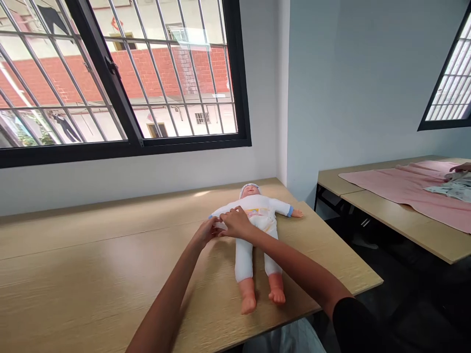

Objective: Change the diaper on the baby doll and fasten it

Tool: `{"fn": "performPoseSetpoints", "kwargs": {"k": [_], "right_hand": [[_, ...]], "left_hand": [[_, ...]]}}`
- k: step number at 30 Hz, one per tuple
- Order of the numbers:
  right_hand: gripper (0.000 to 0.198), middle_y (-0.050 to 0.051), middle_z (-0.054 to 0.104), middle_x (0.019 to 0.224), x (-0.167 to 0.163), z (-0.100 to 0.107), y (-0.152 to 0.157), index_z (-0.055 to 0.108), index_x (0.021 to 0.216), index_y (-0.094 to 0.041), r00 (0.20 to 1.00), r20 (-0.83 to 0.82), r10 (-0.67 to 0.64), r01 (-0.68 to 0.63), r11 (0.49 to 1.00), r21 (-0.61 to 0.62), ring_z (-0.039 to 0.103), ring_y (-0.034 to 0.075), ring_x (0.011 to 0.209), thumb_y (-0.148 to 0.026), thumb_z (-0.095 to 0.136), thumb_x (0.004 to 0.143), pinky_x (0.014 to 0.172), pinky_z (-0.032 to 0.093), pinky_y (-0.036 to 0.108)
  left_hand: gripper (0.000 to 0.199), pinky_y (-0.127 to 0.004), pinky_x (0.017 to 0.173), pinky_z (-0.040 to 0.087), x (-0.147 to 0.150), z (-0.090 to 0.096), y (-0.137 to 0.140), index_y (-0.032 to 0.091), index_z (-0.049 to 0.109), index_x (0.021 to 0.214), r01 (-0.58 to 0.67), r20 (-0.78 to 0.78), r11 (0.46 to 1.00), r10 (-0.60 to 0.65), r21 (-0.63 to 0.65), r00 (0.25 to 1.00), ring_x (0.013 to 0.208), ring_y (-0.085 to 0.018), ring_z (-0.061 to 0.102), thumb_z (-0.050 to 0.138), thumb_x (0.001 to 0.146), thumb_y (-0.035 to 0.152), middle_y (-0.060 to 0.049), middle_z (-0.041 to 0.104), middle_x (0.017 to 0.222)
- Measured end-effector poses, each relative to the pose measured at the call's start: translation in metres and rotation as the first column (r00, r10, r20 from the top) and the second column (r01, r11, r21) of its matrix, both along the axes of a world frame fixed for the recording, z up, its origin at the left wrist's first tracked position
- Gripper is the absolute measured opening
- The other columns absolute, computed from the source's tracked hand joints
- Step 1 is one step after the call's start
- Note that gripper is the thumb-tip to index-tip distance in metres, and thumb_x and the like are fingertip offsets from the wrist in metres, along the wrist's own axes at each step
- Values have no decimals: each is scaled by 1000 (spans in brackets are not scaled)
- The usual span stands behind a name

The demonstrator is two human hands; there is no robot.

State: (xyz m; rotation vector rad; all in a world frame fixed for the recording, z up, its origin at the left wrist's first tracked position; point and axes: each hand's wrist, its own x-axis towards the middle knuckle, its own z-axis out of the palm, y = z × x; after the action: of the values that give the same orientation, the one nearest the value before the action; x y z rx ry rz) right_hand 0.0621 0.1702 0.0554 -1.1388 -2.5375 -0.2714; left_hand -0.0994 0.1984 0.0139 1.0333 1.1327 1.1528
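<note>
A baby doll (257, 203) lies on its back on the wooden table (91, 274), head toward the wall and bare feet toward me. It wears a white top and trousers with blue cuffs, and a white cap (250, 186). At the doll's side, on my left, my left hand (208, 231) is closed, fingers curled at the edge of the white top. My right hand (235, 223) meets it there, its bent fingers pinching the same white cloth over the doll's side. The doll's hand on that side is hidden behind my hands.
Behind the table are a white wall and a barred window (176, 73). The table's right edge is near the doll's outstretched arm. At right, another table (397, 211) bears a pink cloth (390, 184), pale patterned fabric (454, 189) and another person's hand (461, 167).
</note>
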Motion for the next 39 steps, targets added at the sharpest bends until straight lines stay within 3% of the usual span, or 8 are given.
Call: {"fn": "performPoseSetpoints", "kwargs": {"k": [5, 9, 13, 21, 27, 30, 34, 39], "right_hand": [[19, 5, 70, 96, 4, 8, 3, 64, 99, -21, 1000, -19, -11, 9, 996, -83, 61, 21, 99, -23, 53, 84, 95, 35, 36], [21, 5, 70, 94, 15, 19, 7, 62, 98, -19, 981, -123, -153, 134, 980, -150, 61, 21, 95, -21, 52, 79, 89, 36, 35], [28, 10, 69, 98, 21, 24, 20, 58, 105, -15, 954, -96, -284, 268, 951, -154, 58, 24, 101, -19, 53, 77, 87, 36, 36], [26, 15, 64, 110, 6, 14, 43, 61, 102, -14, 933, -57, -356, 339, 919, -200, 52, 28, 111, -11, 55, 77, 89, 36, 40], [23, 3, 64, 108, 36, 27, 34, 65, 101, -22, 875, -480, -57, -19, 988, -151, 56, 19, 103, -23, 58, 80, 94, 38, 35], [19, 1, 65, 109, 65, 27, 23, 70, 96, -26, 905, -418, 75, -168, 967, -191, 55, 21, 108, -35, 61, 81, 103, 31, 42], [32, 4, 59, 124, 83, 13, 15, 70, 102, -32, 965, -259, 38, -110, 957, -269, 45, 27, 124, -49, 67, 75, 108, 21, 52], [45, 8, 58, 126, 74, -7, 18, 68, 108, -25, 961, -275, 17, -84, 968, -234, 42, 30, 126, -52, 69, 72, 109, 22, 53]], "left_hand": [[21, -26, 54, 51, -7, -2, 2, 16, 59, 76, -11, -76, 999, 8, -44, 997, 57, -17, 64, 67, 61, 30, -3, 65, 63], [26, -27, 56, 50, -13, -1, -1, 16, 57, 75, 7, -121, 998, -15, -66, 993, 60, -18, 65, 68, 61, 35, -7, 69, 69], [34, -31, 62, 51, -15, 7, -7, 15, 60, 76, 83, -178, 995, -71, 61, 981, 66, -20, 66, 68, 64, 45, -8, 69, 72], [34, -36, 75, 53, 2, 27, -15, 14, 63, 70, 174, -203, 950, -122, 261, 972, 77, -22, 65, 69, 64, 47, -7, 68, 75], [28, -35, 74, 53, 5, 28, -18, 14, 64, 68, 220, -139, 936, -188, 274, 972, 73, -19, 63, 67, 69, 42, -7, 67, 76], [25, -32, 71, 52, 8, 29, -18, 14, 64, 68, 213, -83, 936, -197, 281, 977, 71, -17, 62, 68, 69, 39, -5, 66, 74], [24, -29, 69, 51, 22, 34, -24, 15, 62, 65, 204, -70, 914, -192, 349, 979, 68, -14, 59, 66, 70, 38, -3, 63, 71], [23, -27, 68, 48, 50, 46, -37, 16, 59, 63, 235, -170, 886, -181, 399, 969, 69, -13, 55, 64, 68, 37, -1, 59, 71]]}}
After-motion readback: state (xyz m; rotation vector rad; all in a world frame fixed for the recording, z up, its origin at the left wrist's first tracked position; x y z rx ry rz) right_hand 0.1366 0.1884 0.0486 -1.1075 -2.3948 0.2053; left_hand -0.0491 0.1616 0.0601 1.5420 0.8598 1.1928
